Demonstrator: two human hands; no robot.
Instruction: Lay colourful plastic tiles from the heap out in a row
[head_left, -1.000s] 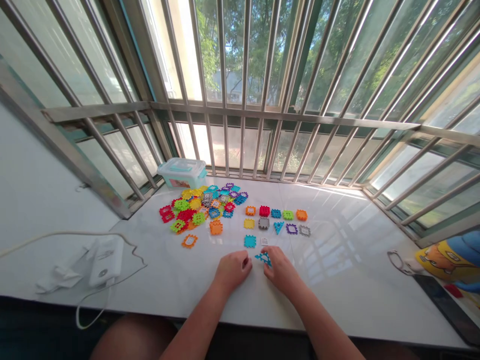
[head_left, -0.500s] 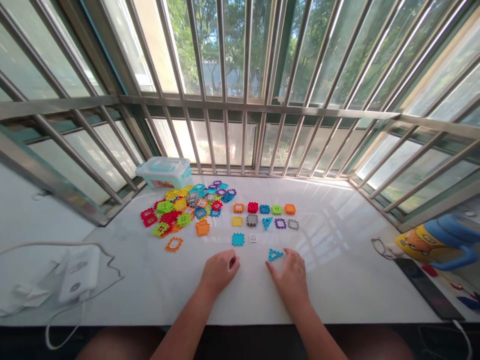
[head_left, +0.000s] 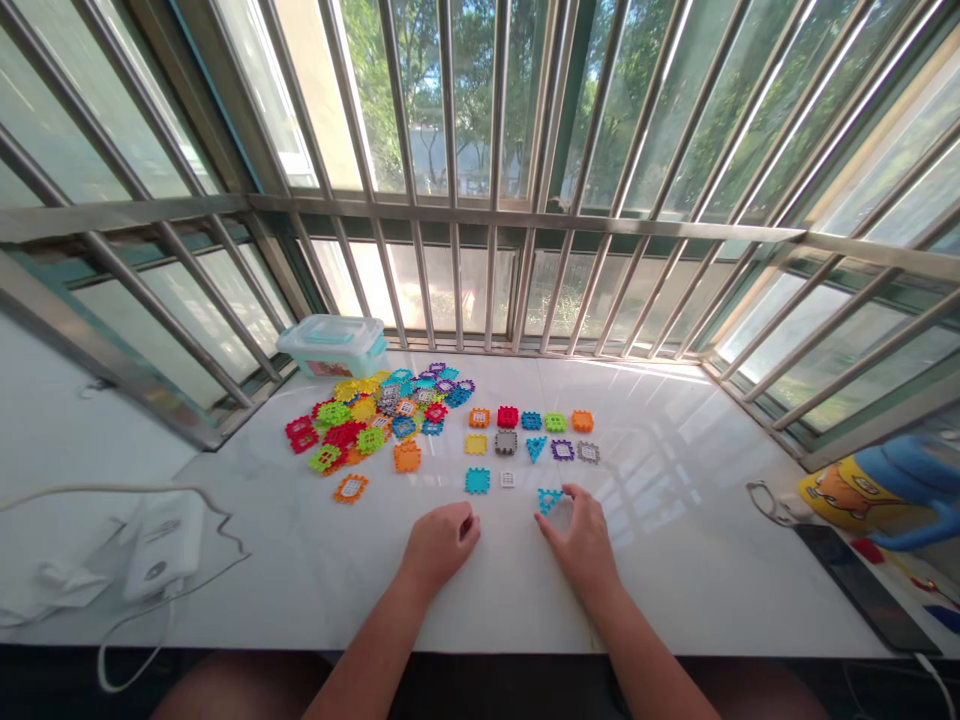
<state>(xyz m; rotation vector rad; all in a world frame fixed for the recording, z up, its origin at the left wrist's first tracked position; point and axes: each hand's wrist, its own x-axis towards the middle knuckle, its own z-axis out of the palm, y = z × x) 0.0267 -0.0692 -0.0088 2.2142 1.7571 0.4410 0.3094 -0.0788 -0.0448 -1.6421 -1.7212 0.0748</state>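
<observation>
My right hand rests on the white marble sill, its fingertips touching a teal triangular block that lies flat. My left hand lies curled in a loose fist just to its left, with nothing visible in it. Beyond the hands, small plastic blocks sit in rows: a teal square, a small white piece, a grey square, a blue triangle and a red square. A heap of mixed coloured blocks lies further left.
A clear storage box with a teal lid stands by the window bars. A white charger with cable lies at the left. At the right are a dark phone, a colourful cushion and a metal ring.
My right hand has slid the teal triangle away from my left hand, to the right and forward towards the rows. The left hand stayed curled in place.
</observation>
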